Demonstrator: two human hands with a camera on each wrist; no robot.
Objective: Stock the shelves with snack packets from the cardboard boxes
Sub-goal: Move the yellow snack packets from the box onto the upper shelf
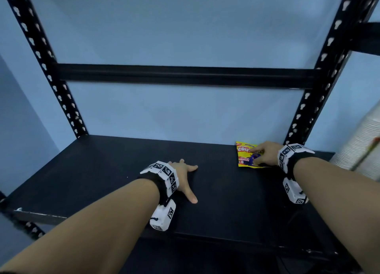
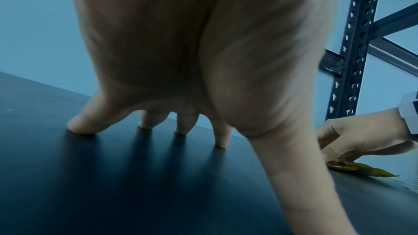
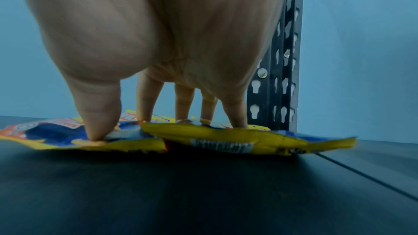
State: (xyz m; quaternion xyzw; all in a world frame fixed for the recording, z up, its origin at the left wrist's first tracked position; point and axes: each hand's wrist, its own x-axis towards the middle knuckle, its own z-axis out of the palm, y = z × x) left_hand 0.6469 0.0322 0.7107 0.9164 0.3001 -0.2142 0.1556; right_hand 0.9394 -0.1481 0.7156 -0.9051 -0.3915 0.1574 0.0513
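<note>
Black shelf (image 1: pixel 216 201) against a blue wall. Right hand (image 1: pixel 265 153) presses straight fingers on a yellow snack packet (image 1: pixel 244 154) near the back right corner. Left hand (image 1: pixel 185 177) rests spread, released, mid-shelf.

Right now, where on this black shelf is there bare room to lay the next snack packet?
The black shelf is bare from its left post to the left hand, whose fingertips rest on it, and again between that hand and the yellow packet. The back strip along the wall is free too. It is crowded only at the right rear corner, where the right hand presses the packet flat.
</note>
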